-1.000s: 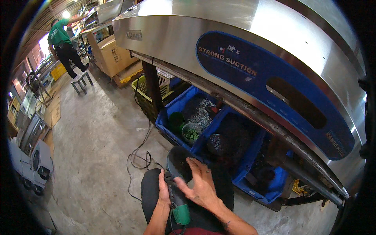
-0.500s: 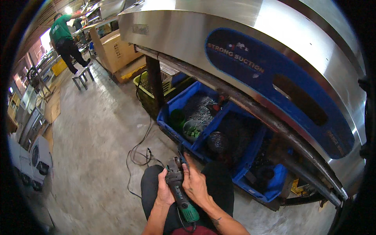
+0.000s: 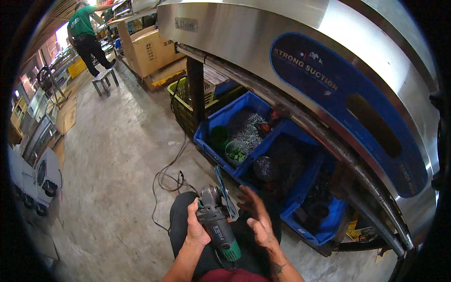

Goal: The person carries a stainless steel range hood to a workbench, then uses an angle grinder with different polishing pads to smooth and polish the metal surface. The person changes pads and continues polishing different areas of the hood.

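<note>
A black and green angle grinder lies over my lap with its head pointing away from me. My left hand is wrapped round its left side, near the gear head. At the head, a thin bluish disc is seen nearly edge-on. Just right of that disc is my right hand, fingers apart and slightly blurred, with nothing visible in it. Whether its fingertips touch the disc, I cannot tell. The grinder's dark cord loops on the floor to the left.
Blue bins under the bench hold dark small parts, a clear tub with green pieces and a round clear container. Above them rests a large steel hood. A yellow-green crate, cardboard box, stool and person are farther left.
My right hand has come off the grinder and moved right, its fingers spreading. The disc now shows more, edge-on. The left hand keeps its hold, and the view has shifted slightly.
</note>
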Demonstrator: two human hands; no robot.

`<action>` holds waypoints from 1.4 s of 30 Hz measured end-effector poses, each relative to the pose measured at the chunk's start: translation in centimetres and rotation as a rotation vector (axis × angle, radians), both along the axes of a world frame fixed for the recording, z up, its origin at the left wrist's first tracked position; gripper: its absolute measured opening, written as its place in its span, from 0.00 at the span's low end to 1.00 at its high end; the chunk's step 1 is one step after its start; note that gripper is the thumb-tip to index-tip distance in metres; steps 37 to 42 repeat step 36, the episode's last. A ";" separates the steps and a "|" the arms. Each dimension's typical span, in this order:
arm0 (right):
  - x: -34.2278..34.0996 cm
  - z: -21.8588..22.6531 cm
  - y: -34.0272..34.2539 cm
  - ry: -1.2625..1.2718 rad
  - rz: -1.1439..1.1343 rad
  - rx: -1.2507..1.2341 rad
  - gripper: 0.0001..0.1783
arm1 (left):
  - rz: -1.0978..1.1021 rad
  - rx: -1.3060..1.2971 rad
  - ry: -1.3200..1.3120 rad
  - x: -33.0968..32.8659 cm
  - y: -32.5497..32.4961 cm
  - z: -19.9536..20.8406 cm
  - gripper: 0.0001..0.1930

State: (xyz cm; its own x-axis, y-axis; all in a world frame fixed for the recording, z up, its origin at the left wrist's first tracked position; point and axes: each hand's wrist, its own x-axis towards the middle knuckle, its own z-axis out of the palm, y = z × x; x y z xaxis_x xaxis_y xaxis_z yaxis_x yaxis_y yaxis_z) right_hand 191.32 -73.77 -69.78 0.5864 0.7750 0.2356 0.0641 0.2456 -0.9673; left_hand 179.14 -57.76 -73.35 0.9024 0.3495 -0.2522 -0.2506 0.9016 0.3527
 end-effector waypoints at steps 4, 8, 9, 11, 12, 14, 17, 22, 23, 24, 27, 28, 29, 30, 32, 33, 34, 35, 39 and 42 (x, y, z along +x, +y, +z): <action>0.3 8.0 1.7 -0.256 -0.081 -0.615 0.47 | 0.094 0.179 0.032 -0.1 -0.9 -0.7 0.28; -0.4 7.9 4.9 -0.481 -0.164 -0.723 0.28 | 0.160 0.370 0.053 0.4 -1.9 -2.9 0.25; -0.6 7.0 4.9 -0.504 -0.202 -0.704 0.21 | 0.153 0.345 0.046 0.6 -2.1 -2.7 0.25; -1.3 5.4 4.5 -0.533 -0.321 -0.591 0.20 | 0.125 0.338 0.030 1.1 -2.5 -2.6 0.24; -1.8 4.5 4.4 -0.541 -0.371 -0.530 0.20 | 0.124 0.309 0.028 1.0 -2.5 -3.0 0.25; -2.2 2.8 4.2 -0.495 -0.328 -0.558 0.22 | 0.125 0.250 0.023 0.8 -2.5 -3.8 0.25; -2.5 1.8 4.0 -0.463 -0.308 -0.541 0.23 | 0.136 0.246 -0.001 0.3 -3.1 -3.9 0.26; -1.1 3.6 2.5 -0.366 -0.262 -0.538 0.24 | 0.108 0.191 -0.033 -0.2 -3.8 -3.2 0.27; -0.7 4.0 2.5 -0.358 -0.264 -0.530 0.25 | 0.094 0.162 -0.056 -0.2 -4.0 -2.9 0.26; -0.3 4.3 2.5 -0.350 -0.263 -0.521 0.26 | 0.085 0.176 -0.046 -0.2 -4.3 -3.0 0.29; 0.0 5.6 3.1 -0.522 -0.192 -0.675 0.25 | 0.084 0.200 -0.011 -0.4 -4.5 -3.7 0.35; -0.2 5.0 3.0 -0.536 -0.227 -0.656 0.25 | 0.089 0.195 -0.004 -0.3 -4.6 -3.8 0.34; -0.9 4.1 2.8 -0.550 -0.258 -0.635 0.24 | 0.096 0.189 0.005 -0.2 -4.7 -4.0 0.34; -1.5 3.0 2.5 -0.565 -0.298 -0.613 0.24 | 0.098 0.169 0.024 0.1 -4.7 -3.9 0.33; -2.6 -0.1 1.6 -0.575 -0.363 -0.372 0.25 | 0.110 0.123 0.066 0.5 -4.7 -4.1 0.32; -3.3 -0.6 1.2 -0.526 -0.340 -0.348 0.26 | 0.100 0.105 0.046 0.3 -4.6 -4.3 0.32; -3.5 -0.9 0.9 -0.478 -0.318 -0.325 0.27 | 0.088 0.086 0.026 0.1 -4.4 -4.6 0.31; -2.8 -0.7 0.2 -0.410 -0.219 -0.436 0.33 | 0.075 0.068 0.004 -0.1 -4.2 -4.8 0.31; -3.0 -0.9 0.1 -0.401 -0.219 -0.439 0.33 | 0.072 0.066 0.012 -0.4 -4.3 -4.9 0.31; -3.0 -0.9 0.1 -0.401 -0.219 -0.439 0.33 | 0.072 0.066 0.012 -0.4 -4.3 -4.9 0.31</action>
